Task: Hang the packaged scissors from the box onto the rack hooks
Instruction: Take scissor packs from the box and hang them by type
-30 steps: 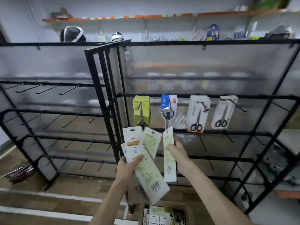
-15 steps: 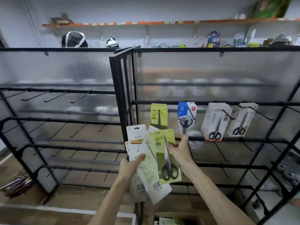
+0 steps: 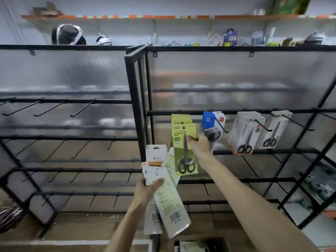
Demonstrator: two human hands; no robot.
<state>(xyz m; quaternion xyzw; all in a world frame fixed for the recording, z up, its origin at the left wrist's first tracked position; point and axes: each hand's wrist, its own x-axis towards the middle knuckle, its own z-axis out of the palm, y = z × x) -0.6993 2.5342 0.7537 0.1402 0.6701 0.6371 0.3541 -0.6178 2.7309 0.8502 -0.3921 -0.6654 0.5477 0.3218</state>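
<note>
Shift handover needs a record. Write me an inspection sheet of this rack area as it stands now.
Surface: black wire rack with a ribbed translucent back panel; most hooks bare.
Job's things: green scissors pack raised to the leftmost filled hook, in front of matching green packs; blue pack and two white packs already hanging; open box at the bottom edge.
Clutter: dark bundle on the floor at left, too blurred to name.
Grippers: left hand holds a fan of packs; right hand grips the green scissors pack.
Cables: nothing seen.
Surroundings: wall shelf with assorted goods above.
</note>
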